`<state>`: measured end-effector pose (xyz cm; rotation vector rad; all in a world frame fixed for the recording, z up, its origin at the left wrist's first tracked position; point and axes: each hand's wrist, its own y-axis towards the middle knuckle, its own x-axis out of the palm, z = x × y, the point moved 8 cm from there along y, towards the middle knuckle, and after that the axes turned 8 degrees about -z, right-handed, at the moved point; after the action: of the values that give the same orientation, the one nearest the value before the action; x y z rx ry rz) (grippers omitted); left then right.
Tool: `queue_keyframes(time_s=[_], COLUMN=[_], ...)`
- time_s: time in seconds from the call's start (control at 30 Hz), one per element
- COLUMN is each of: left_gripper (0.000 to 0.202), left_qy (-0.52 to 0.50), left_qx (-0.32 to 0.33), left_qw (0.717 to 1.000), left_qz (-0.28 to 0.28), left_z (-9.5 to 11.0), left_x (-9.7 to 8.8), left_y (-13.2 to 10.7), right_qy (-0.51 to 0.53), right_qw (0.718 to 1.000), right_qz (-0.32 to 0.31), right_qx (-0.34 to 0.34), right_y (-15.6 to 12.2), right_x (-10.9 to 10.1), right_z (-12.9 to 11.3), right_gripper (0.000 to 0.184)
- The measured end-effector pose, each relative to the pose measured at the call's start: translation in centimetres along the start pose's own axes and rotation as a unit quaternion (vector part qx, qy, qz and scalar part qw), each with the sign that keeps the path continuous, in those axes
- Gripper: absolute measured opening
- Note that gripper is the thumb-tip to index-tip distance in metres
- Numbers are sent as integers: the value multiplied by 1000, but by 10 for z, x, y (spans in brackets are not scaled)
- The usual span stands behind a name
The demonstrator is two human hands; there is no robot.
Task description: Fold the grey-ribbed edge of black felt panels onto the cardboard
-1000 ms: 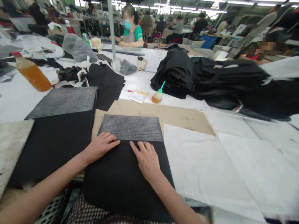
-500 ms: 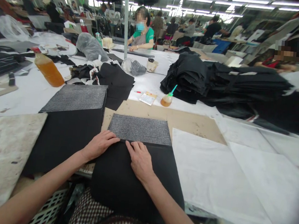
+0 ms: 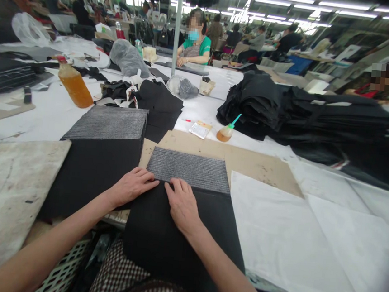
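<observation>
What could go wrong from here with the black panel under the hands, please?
The left hand and right hand leave the right end of the join along the grey strip unheld, so it might shift. The black panel reaches over the checked apron, so it could sag. The squeeze bottle, if knocked, might leak.

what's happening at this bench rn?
A person has both hands on a black panel. The left hand and right hand are close together, fingertips along the line where it meets a grey ribbed strip. The strip's far edge lies over a brown board, and the panel's near end reaches over the person's checked garment. A similar black-and-grey piece lies to the left; white sheets lie to the right.
</observation>
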<state>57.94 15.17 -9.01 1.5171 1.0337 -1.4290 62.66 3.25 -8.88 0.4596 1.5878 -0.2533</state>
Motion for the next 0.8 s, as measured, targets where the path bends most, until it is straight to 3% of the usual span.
queue_keyframes(time_s=[0.1, 0.2, 0.33, 0.5, 0.8], left_gripper=[35, 27, 24, 30, 30], left_qy=[-51, -145, -205, -154, 5], left_qx=[-50, -108, -115, -97, -40], left_qw=[997, 982, 970, 983, 999], left_qz=[6, 47, 60, 37, 10], left_z=[-12, -29, -39, -37, -15], left_x=[4, 9, 14, 11, 6], left_y=[-5, -14, -22, -27, -26], right_qy=[12, 20, 27, 28, 25], right_qw=[1000, 1000, 999, 999, 999], right_qz=[9, 11, 8, -2, -8], right_qx=[-16, -16, -24, -28, -28], right_y=[11, 16, 15, 16, 17], right_x=[8, 17, 19, 16, 17], right_z=[-16, -21, -21, -22, -25], right_gripper=[42, 42, 48, 51, 48])
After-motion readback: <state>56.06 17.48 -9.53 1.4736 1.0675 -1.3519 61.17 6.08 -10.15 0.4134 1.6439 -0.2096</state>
